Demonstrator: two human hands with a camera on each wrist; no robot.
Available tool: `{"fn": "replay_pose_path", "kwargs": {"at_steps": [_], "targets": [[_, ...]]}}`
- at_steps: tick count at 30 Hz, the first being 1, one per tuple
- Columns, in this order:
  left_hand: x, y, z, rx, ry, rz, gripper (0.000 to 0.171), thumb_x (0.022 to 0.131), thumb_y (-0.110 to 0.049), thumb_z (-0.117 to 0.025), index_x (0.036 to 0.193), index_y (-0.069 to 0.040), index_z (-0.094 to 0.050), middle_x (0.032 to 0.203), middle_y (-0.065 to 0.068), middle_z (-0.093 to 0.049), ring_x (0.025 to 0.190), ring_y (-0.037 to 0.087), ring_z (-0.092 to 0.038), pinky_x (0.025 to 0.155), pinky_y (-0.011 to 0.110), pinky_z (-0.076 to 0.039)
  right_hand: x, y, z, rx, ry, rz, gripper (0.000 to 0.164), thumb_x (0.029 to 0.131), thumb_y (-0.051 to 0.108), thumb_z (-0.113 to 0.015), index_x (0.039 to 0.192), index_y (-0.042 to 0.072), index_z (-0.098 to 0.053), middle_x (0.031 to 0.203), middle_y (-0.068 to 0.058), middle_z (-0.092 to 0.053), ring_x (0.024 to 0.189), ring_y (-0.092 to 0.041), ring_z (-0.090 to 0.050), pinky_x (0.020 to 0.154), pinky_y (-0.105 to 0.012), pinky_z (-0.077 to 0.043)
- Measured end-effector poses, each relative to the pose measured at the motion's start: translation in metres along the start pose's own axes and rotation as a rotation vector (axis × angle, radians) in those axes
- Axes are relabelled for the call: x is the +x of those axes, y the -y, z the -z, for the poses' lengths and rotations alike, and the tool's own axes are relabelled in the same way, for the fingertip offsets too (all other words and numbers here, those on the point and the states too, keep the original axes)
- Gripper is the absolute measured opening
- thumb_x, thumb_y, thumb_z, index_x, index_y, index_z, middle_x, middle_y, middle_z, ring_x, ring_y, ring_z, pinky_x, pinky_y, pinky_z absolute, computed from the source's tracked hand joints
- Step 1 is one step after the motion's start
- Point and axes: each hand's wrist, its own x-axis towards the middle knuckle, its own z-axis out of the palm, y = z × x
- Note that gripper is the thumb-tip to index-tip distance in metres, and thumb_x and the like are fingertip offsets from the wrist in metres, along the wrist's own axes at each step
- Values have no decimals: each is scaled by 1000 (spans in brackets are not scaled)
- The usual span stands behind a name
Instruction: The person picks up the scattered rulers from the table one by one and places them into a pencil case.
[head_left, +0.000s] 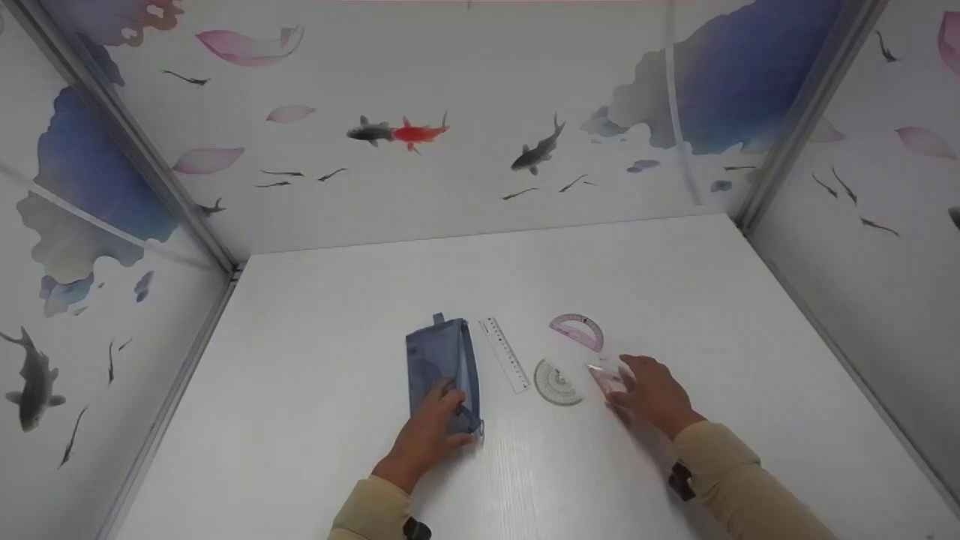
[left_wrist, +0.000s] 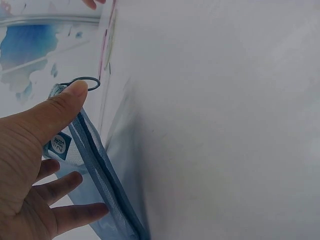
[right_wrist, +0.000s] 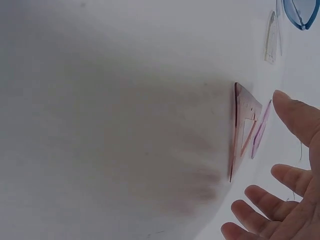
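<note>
Lying below and right of centre in the head view, the set square (head_left: 602,377) is nearer the right grip (head_left: 654,394), whose fingers are loosely spread, closed on nothing; whether they touch it I cannot tell. It sits on the grip's left-hand side in frame, long edge slanting upper left to lower right. The left grip (head_left: 429,431) rests, fingers loose, on the pouch (head_left: 433,352).

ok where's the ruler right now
In the head view, the ruler lies near the middle of the white table, just right of the blue pouch and left of the clear protractor.
</note>
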Motion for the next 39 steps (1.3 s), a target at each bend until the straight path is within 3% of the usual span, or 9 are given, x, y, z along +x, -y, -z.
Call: {"fn": "replay_pose_path", "kwargs": {"at_steps": [28, 39], "targets": [[0, -2, 1, 2, 0, -2, 55, 73, -23, -84, 119, -12, -56, 147, 23, -37, 127, 43, -47, 95, 51, -48, 2, 1, -7, -103, -24, -10, 63, 83, 21, -76, 135, -3, -49, 130, -28, -53, 123, -46, -46, 100, -58, -40], [0, -2, 1, 21, -7, -8, 56, 73, -24, -84, 119, -12, -56, 147, 23, -37, 126, 43, -47, 97, 51, -47, 3, 1, -7, -83, -26, -15, 62, 81, 20, -77, 131, -5, -52, 122, -27, -57, 114, -42, -53, 96, -56, -44]]}}
